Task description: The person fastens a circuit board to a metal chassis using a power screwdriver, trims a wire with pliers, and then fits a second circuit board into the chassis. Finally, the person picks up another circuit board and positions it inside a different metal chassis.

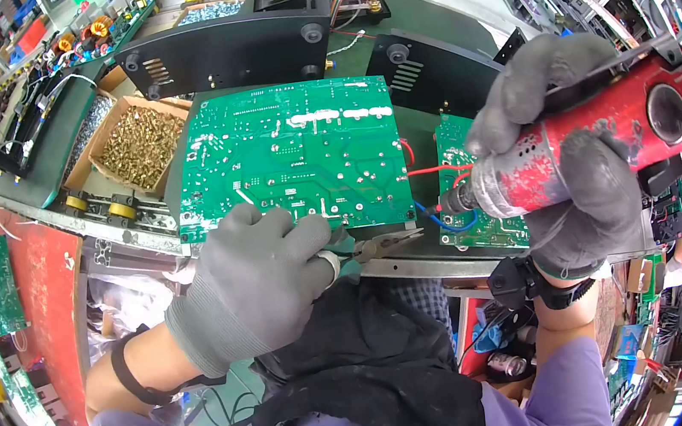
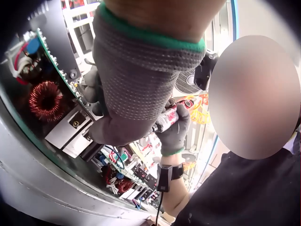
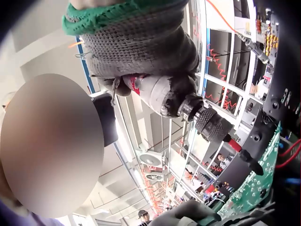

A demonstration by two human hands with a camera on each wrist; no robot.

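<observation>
Circuit board [image 1: 324, 146]: green, solder side up, above the table [image 1: 413, 270] by its near edge; its long axis runs left to right in the head view, with the left hand nearer it than the right hand.
Left hand [image 1: 255, 280]: gloved, over the board's near edge, left of its middle; fingers curled, nearly closed, round the handles of the pliers. Whether they also grip the board, the person's palm hides.
Pliers [image 1: 380, 247]: under and beyond the left palm, jaws toward the right, just off the board's near edge.
Driver bit [image 1: 447, 206]: just right of the board's near right corner in the head view, pointing left toward it; how high it stands, one cannot tell.
Second board [image 1: 495, 234]: right of the first, partly beneath the driver.
Driver [image 1: 524, 167]: red, lengthwise from the bit up to the right.
Right hand [image 1: 599, 179]: well right of the board, fingers wrapped round the driver's body.
</observation>
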